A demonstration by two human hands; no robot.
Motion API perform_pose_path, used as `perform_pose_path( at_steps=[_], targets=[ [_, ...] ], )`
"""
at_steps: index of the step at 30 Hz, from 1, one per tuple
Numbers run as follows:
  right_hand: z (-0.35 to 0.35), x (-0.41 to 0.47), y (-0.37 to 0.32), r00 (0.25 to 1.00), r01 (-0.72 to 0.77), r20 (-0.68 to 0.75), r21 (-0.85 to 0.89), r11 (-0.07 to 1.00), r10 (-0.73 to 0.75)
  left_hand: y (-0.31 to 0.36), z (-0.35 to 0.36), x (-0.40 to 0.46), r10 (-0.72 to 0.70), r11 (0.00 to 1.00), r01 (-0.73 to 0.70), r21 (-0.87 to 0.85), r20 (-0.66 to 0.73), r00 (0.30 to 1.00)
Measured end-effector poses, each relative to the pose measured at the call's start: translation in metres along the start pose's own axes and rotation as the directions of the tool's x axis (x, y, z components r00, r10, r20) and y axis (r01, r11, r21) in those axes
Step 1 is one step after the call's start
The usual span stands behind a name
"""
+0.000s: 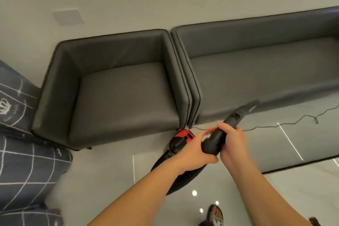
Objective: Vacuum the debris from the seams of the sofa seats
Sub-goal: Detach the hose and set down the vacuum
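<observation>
I hold a red and black handheld vacuum [183, 138] over the floor in front of two grey sofas. My left hand [194, 152] grips the black body near its handle. My right hand [231, 139] is closed around the black nozzle tube [236, 115], whose slanted tip points up and right toward the front edge of the long sofa [256, 71]. The single-seat sofa [119, 93] stands to the left, its armrest touching the long one. The nozzle tip is blurred and hangs in front of the long sofa's seat front, apart from any seam.
A thin black power cord [293, 121] trails across the glossy tiled floor [110, 180] to the right. Dark blue patterned bedding [23, 152] fills the left edge. A slippered foot [214, 214] shows at the bottom. A pale wall rises behind the sofas.
</observation>
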State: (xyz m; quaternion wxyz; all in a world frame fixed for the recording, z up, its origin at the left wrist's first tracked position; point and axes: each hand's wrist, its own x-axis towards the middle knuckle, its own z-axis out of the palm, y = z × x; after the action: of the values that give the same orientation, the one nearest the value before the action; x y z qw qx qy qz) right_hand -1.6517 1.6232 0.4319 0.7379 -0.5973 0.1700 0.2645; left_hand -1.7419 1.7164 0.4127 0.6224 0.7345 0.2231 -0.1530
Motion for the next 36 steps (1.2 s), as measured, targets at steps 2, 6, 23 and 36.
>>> perform_pose_path(
  at_steps=[2, 6, 23, 36],
  targets=[
    [-0.043, 0.031, 0.002, 0.985, -0.143, 0.090, -0.024, 0.989, 0.145, -0.002, 0.038, 0.024, -0.077, 0.994, 0.082, 0.069, -0.074, 0.994],
    [-0.112, 0.096, 0.016, 0.931, -0.337, 0.109, -0.103, 0.936, 0.347, -0.028, 0.090, 0.074, -0.244, 0.928, 0.282, 0.242, -0.178, 0.953],
    [-0.172, 0.350, 0.259, 0.835, -0.544, 0.074, -0.034, 0.838, 0.545, -0.301, 0.097, 0.306, -0.092, 0.642, 0.301, 0.705, -0.318, 0.943],
    [-0.213, 0.430, 0.378, 0.852, -0.410, 0.106, -0.474, 0.779, 0.513, -0.457, 0.042, 0.408, -0.254, 0.593, 0.410, 0.693, -0.321, 0.912]
  ],
)
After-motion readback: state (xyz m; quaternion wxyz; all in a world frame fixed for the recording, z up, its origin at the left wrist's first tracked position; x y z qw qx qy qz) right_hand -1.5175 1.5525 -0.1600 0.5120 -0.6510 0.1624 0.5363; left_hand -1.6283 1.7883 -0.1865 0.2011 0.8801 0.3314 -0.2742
